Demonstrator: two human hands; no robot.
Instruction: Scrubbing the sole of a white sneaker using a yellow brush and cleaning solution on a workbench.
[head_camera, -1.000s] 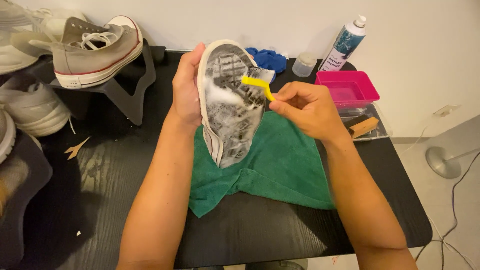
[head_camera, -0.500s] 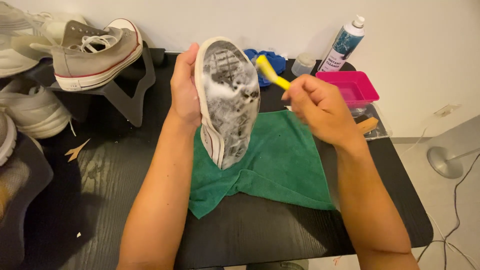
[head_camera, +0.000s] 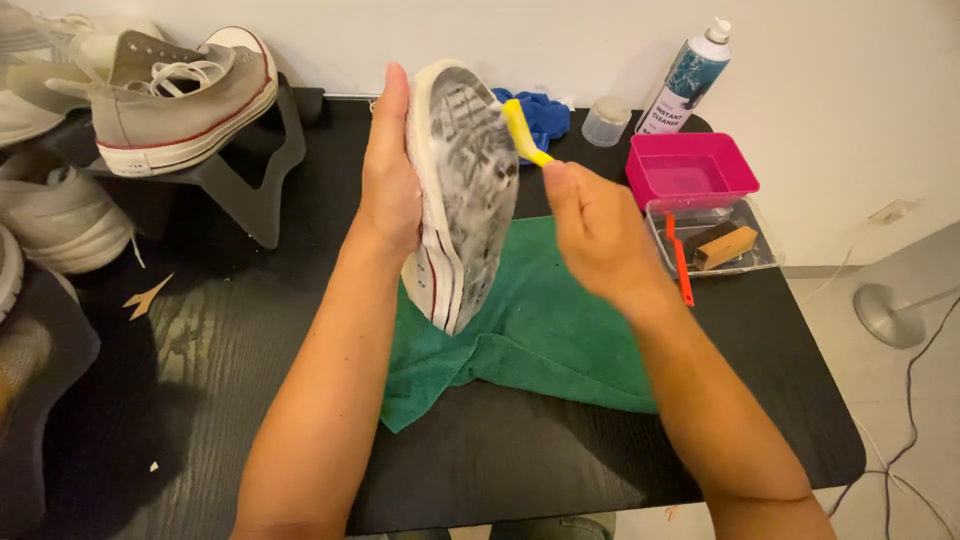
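A: L hand (head_camera: 392, 190)?
B: Flat against the upper side of a white sneaker (head_camera: 462, 190), palm and fingers wrapped round it, holding it up sole-out, heel down on the green cloth (head_camera: 540, 330). Sole grey w/ foam.

A: R hand (head_camera: 598, 232)?
B: Fist closed on the yellow brush (head_camera: 520, 128) handle; brush head at the sole's upper right edge, touching or just off it, can't tell.

A: Around them?
B: Black table (head_camera: 250, 400). Pink tub (head_camera: 690, 170), clear tray (head_camera: 715, 238), spray can (head_camera: 690, 72) to the R. Grey sneaker (head_camera: 185, 85) on a stand, back L. Blue rag (head_camera: 540, 112) behind the brush.
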